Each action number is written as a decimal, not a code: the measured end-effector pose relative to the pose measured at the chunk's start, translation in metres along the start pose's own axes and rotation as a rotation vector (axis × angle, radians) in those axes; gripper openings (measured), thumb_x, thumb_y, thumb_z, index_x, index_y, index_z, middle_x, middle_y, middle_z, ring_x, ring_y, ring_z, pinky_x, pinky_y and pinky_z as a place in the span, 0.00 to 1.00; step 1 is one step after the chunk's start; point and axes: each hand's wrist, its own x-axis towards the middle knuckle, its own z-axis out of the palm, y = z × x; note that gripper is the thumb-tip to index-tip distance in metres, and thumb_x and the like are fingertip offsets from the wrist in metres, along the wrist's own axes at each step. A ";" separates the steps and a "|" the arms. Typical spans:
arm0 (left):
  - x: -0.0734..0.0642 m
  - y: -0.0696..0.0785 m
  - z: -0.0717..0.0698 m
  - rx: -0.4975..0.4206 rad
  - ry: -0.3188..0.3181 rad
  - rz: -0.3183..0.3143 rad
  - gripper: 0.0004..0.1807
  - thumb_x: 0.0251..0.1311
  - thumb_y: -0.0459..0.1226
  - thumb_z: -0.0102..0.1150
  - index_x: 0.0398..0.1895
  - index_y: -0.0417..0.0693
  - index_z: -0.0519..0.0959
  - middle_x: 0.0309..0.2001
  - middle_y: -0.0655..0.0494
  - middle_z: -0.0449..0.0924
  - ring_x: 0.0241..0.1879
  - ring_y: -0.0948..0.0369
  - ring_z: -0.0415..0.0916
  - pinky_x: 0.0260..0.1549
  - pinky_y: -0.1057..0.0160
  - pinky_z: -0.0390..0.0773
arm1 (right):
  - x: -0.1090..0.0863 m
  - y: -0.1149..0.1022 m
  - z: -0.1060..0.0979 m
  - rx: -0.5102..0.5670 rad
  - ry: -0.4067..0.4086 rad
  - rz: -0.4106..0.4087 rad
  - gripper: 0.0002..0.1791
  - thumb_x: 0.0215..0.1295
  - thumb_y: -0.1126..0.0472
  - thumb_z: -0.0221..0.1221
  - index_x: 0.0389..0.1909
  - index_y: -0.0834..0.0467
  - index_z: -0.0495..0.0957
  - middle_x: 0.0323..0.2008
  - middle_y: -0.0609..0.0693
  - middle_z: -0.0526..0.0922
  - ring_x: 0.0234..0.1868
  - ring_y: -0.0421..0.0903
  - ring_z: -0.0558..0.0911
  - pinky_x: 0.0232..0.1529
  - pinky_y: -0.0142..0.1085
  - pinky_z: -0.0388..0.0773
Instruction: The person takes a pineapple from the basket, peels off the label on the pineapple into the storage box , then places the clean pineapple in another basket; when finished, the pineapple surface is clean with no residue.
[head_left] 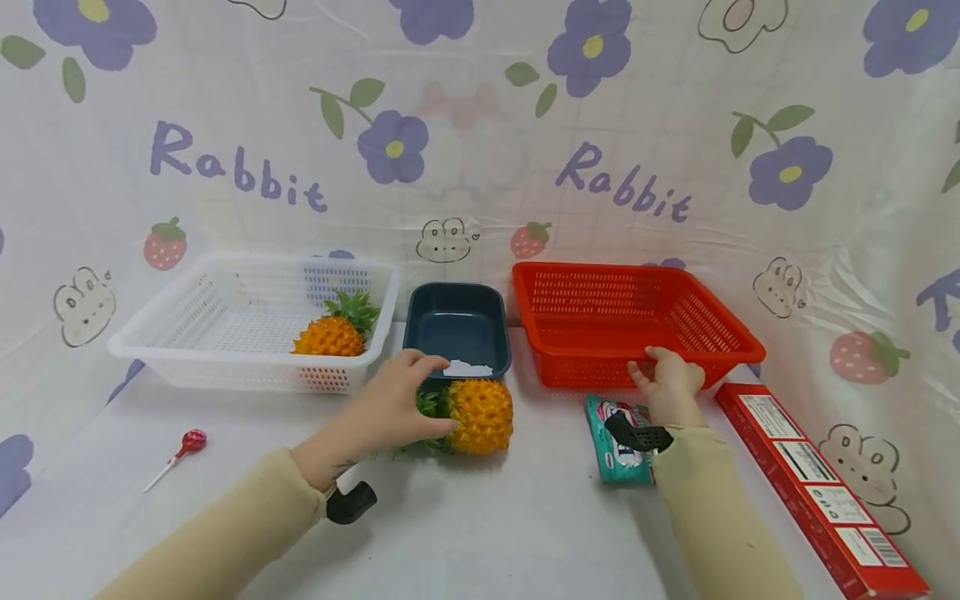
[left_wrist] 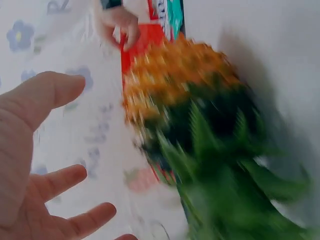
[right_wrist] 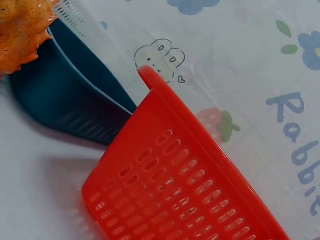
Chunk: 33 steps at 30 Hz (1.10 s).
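Observation:
My left hand [head_left: 405, 398] is spread above a toy pineapple [head_left: 480, 417] lying on its side on the table, thumb and fingers apart. In the left wrist view, a gap shows between that hand [left_wrist: 45, 165] and the pineapple's leafy crown [left_wrist: 215, 170]. At the front of the red basket [head_left: 555, 367], my right hand [head_left: 672, 390] holds the rim, with its fingertips at the edge. Below this wrist lies a teal packet [head_left: 618, 450], partly covered by the wrist strap. The right hand is out of the right wrist view, where the basket's slotted wall [right_wrist: 165, 175] fills the lower part.
A white basket [head_left: 225, 362] at the back left holds another pineapple [head_left: 330, 336]. Between the baskets stands a dark blue bin [head_left: 456, 321]. A lollipop [head_left: 193, 441] lies at the left, and a long red box [head_left: 817, 483] lies along the right side. A patterned cloth hangs behind.

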 end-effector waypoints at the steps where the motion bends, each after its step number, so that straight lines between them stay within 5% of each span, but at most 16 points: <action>1: 0.004 0.007 0.002 0.024 -0.012 0.015 0.39 0.43 0.55 0.68 0.61 0.57 0.67 0.58 0.49 0.65 0.53 0.50 0.67 0.47 0.49 0.73 | 0.000 0.000 0.000 -0.011 0.001 -0.004 0.43 0.58 0.62 0.61 0.65 0.40 0.44 0.56 0.42 0.59 0.54 0.42 0.65 0.43 0.31 0.78; 7: 0.029 0.031 0.021 0.152 -0.159 0.008 0.44 0.40 0.59 0.67 0.64 0.62 0.63 0.58 0.50 0.62 0.53 0.48 0.62 0.42 0.43 0.72 | 0.000 0.000 -0.001 -0.024 0.001 -0.014 0.44 0.58 0.63 0.61 0.67 0.42 0.43 0.49 0.42 0.61 0.52 0.42 0.67 0.44 0.32 0.78; 13: 0.046 0.040 0.036 0.271 -0.297 -0.035 0.50 0.34 0.62 0.68 0.65 0.64 0.60 0.56 0.50 0.62 0.51 0.47 0.61 0.40 0.37 0.69 | 0.000 0.001 -0.001 -0.025 0.002 -0.023 0.42 0.58 0.63 0.61 0.66 0.42 0.45 0.50 0.42 0.62 0.53 0.42 0.67 0.44 0.32 0.78; 26: 0.055 0.041 0.039 0.312 -0.375 -0.039 0.52 0.36 0.50 0.73 0.68 0.59 0.56 0.58 0.51 0.63 0.50 0.48 0.62 0.37 0.49 0.73 | -0.001 0.000 -0.001 -0.009 -0.001 -0.017 0.42 0.58 0.63 0.61 0.65 0.40 0.46 0.53 0.42 0.60 0.53 0.42 0.68 0.44 0.32 0.78; 33: 0.049 0.036 0.035 0.302 -0.384 0.030 0.49 0.36 0.47 0.74 0.65 0.58 0.59 0.56 0.52 0.64 0.50 0.50 0.62 0.39 0.53 0.75 | -0.001 0.000 -0.003 -0.003 -0.014 -0.007 0.43 0.58 0.63 0.62 0.66 0.40 0.45 0.57 0.42 0.59 0.55 0.42 0.66 0.45 0.33 0.78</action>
